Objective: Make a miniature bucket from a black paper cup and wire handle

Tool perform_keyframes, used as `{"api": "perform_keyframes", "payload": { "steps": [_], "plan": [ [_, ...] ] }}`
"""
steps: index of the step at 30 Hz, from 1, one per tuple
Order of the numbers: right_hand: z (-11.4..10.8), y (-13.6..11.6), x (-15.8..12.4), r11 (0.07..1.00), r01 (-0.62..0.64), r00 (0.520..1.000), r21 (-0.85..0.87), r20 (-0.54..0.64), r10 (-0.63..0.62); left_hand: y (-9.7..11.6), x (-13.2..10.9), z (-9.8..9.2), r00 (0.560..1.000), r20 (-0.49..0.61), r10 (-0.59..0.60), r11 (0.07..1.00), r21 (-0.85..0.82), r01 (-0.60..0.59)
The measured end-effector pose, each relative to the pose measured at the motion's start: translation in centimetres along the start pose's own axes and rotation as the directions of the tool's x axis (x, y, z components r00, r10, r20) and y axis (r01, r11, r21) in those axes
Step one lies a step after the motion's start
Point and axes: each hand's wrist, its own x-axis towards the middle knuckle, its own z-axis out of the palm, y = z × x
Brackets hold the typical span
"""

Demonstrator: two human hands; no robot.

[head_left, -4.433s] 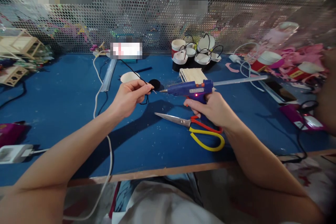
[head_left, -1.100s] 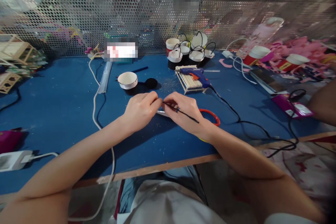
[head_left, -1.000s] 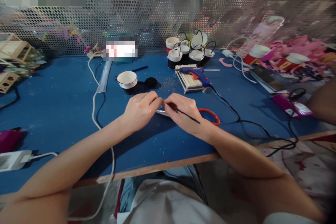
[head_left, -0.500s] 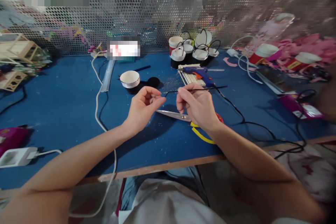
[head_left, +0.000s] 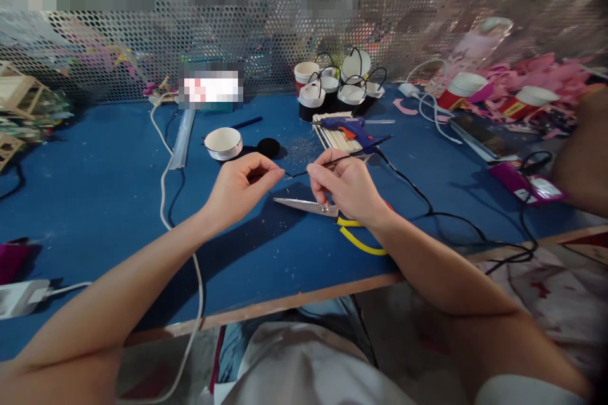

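Observation:
Between my two hands runs a thin black stem point(head_left: 298, 174), which looks like a pipe cleaner or wire. My left hand point(head_left: 244, 186) pinches one end between thumb and forefinger. My right hand point(head_left: 342, 183) pinches it further along, and its free end points up to the right. Below the right hand lie scissors point(head_left: 304, 204) with yellow handles, blades toward the left, partly covered by that hand. Just behind my left hand stands a white paper cup point(head_left: 224, 143), its lower part hidden. A round black piece point(head_left: 268, 148) lies beside it.
Several cups with black loop handles point(head_left: 351, 95) stand at the back. A blue glue gun point(head_left: 344, 126) rests on wooden sticks point(head_left: 327, 137), its cord trailing right. A white cable point(head_left: 164, 196) crosses the table's left side. Pink scraps point(head_left: 532, 82) and a phone point(head_left: 479, 139) lie right.
My left hand has closed its pinch on the black stem's near end. The stem's far end now tilts higher. The whole view has shifted slightly.

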Motion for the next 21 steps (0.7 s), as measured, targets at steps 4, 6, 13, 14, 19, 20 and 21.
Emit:
{"api": "perform_keyframes", "payload": {
  "steps": [4,6,13,14,19,20,21],
  "plan": [
    [0.2,-0.1,-0.3,0.984,0.072,0.989,-0.163,-0.115,-0.091,0.8,-0.5,0.1,0.996,-0.033,0.085,0.994,0.072,-0.082],
    [0.4,-0.1,-0.5,0.982,0.090,0.982,-0.165,-0.153,-0.115,0.8,-0.8,0.6,0.999,-0.025,0.048,0.999,0.001,-0.048],
    [0.2,-0.2,-0.2,0.994,0.028,1.000,0.106,0.003,-0.028,-0.6,-0.6,1.5,0.969,0.161,-0.186,0.908,-0.349,0.232],
    [0.1,-0.2,-0.2,0.993,0.002,0.999,0.121,0.037,-0.007,-0.8,-0.4,1.3,0.971,0.166,-0.173,0.912,-0.345,0.222],
    [-0.3,-0.3,-0.1,0.998,0.016,1.000,-0.062,0.019,-0.015,-0.3,0.2,0.0,0.993,0.084,-0.078,0.985,-0.146,0.089],
    [-0.2,-0.3,-0.1,0.994,0.038,0.999,-0.101,-0.016,-0.040,0.0,0.1,-0.1,0.997,0.060,-0.058,0.992,-0.106,0.064],
    [-0.2,-0.2,-0.2,0.990,0.057,0.997,-0.128,-0.052,-0.064,0.2,-0.1,0.0,0.999,0.039,-0.037,0.996,-0.076,0.040]
  ]
}}
